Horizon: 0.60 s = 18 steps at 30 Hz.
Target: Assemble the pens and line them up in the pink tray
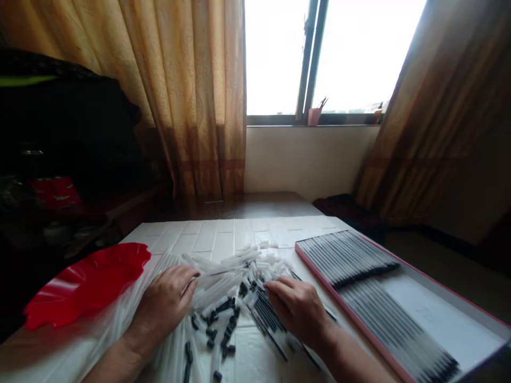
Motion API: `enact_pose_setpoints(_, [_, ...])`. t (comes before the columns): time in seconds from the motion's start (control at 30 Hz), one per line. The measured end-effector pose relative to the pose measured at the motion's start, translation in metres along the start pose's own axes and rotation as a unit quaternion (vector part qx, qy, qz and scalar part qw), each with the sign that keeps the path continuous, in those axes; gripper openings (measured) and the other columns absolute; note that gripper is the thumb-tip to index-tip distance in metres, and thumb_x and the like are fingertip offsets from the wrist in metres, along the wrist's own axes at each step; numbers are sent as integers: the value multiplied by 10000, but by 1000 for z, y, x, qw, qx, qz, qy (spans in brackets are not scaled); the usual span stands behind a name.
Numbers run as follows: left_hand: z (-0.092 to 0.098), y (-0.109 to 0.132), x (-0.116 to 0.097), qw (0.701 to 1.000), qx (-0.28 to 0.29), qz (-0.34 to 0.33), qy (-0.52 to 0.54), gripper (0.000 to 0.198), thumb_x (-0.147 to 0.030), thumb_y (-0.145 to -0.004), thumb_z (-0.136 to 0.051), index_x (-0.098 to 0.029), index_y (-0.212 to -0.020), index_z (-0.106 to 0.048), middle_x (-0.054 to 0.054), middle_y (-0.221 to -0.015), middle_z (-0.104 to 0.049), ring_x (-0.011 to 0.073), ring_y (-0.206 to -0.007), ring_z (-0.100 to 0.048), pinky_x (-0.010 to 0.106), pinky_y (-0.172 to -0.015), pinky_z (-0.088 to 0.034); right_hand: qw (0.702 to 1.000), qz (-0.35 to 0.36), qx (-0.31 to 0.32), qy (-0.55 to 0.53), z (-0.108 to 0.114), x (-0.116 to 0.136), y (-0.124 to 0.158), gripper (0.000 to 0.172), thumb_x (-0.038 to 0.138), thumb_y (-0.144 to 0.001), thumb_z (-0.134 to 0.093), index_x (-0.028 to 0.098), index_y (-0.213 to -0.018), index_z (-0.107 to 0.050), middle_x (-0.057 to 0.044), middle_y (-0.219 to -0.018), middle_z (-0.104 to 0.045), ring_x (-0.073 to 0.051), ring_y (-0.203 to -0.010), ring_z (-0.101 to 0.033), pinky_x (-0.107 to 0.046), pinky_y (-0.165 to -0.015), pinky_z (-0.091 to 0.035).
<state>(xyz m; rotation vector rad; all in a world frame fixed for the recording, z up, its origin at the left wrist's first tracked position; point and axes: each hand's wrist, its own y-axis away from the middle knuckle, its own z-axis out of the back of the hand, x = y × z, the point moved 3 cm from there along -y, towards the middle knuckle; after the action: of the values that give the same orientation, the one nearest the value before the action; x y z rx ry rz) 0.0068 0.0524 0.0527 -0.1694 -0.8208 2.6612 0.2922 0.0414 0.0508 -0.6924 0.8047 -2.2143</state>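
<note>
My left hand [166, 300] is over a bundle of long, clear plastic tubes [120, 306], its fingers curled toward the thumb; what lies between them is too small to tell. To the right, my right hand [298, 307] is closed with fingertips together above a pile of thin dark rods [268, 314]. Whatever those fingertips hold is hidden. Between the hands lie small black caps [227, 330] and a heap of short, whitish translucent tubes [223, 282].
A pink-edged shallow box [435, 311] at right holds two rows of slim grey sticks with dark ends [347, 258]. A red wavy-rimmed tray [91, 282] is at left. The table cover [235, 231] has a white brick pattern. Curtains [191, 96] flank a window.
</note>
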Motion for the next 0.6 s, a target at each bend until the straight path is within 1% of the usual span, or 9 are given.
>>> enact_pose_setpoints(0.1, [2,-2,-3,1000,29,10,1,357,-305,-913,-422,-196,-1014,-746,102,-1017,-776,281,-978,-720,425,-884,-568,999,-30,-34,-1,5,-10,1,268,218,-992,-457,175,-909,-708,-69,-781,-720,-173,-697,-685,-243,-653,-476])
enact_pose_setpoints(0.17, [1,0,-3,999,45,24,-1,378,-313,-901,-423,-176,-1033,-749,120,-1035,-777,289,-991,-722,426,-897,-565,998,-38,-43,-5,4,-13,2,250,211,-983,-470,176,-914,-709,-72,-795,-726,-177,-716,-690,-244,-672,-488])
enact_pose_setpoints(0.3, [-10,8,1,996,67,51,1,427,-347,-888,-428,-149,-1099,-741,143,-1086,-771,309,-1028,-720,446,-929,-555,998,-43,-50,-23,-2,-15,4,234,213,-962,-495,196,-862,-707,-52,-756,-724,-163,-672,-686,-229,-648,-495])
enact_pose_setpoints(0.47, [-29,18,16,994,84,71,16,496,-430,-920,-390,-149,-1138,-735,126,-1079,-779,301,-1006,-737,443,-902,-582,995,-67,-51,-56,-1,-10,5,229,197,-959,-497,204,-866,-706,-35,-727,-708,-161,-657,-681,-229,-631,-507])
enact_pose_setpoints(0.53, [-32,22,21,994,83,73,25,492,-456,-918,-404,-168,-1134,-740,103,-1086,-781,293,-1018,-736,434,-912,-584,992,-76,-51,-91,3,-6,4,217,182,-952,-506,206,-886,-711,-34,-731,-709,-161,-646,-683,-230,-618,-517])
enact_pose_setpoints(0.6, [-32,26,24,995,72,68,28,448,-452,-920,-437,-202,-1131,-743,70,-1103,-780,282,-1036,-731,417,-930,-580,990,-74,-54,-112,7,-4,3,209,154,-939,-514,209,-926,-715,-36,-744,-716,-162,-646,-690,-228,-612,-530])
